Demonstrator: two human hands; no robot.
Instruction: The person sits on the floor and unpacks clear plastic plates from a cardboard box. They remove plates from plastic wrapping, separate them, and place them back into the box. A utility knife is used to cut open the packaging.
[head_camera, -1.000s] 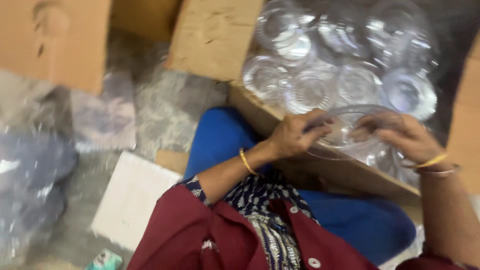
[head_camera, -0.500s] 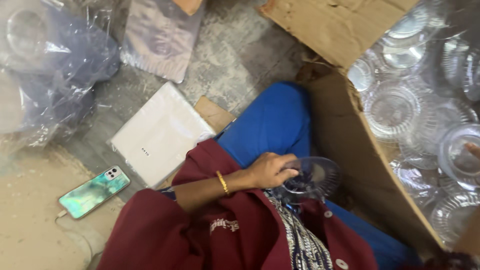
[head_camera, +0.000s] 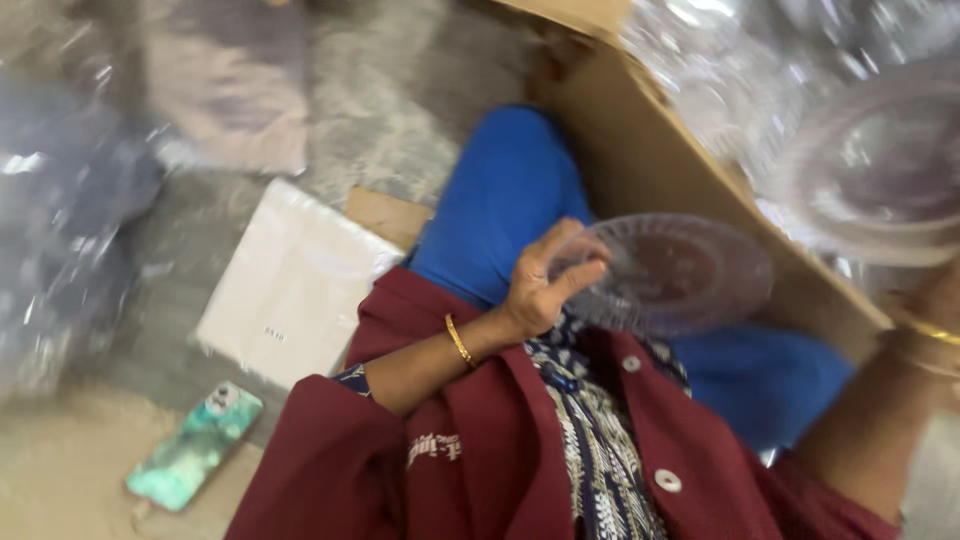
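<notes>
Left hand (head_camera: 545, 285) pinches a clear plastic plate (head_camera: 665, 272) by its near rim: thumb on top, fingers curled under, grip closed on the edge. Plate sits over the lap, just beside the cardboard box (head_camera: 650, 160), above the blue trouser leg (head_camera: 500, 195).

Right hand (head_camera: 940, 300) is mostly cut off at frame edge w/ bangles at the wrist; it's up against a 2nd clear plate (head_camera: 880, 165), blurred, over the box. Can't tell how those fingers are set.

Step in hand, judged: 1 plate lifted out per hand, held apart. Next move likely needs a steady rim grip, since the thin plastic would flex.

Plate in left hand lies near flat, face up, tilted slightly toward the camera. It's round, so no real long axis; its free edge points toward the box.

Floor nearby: white packet (head_camera: 290, 285), phone (head_camera: 195, 445).
</notes>
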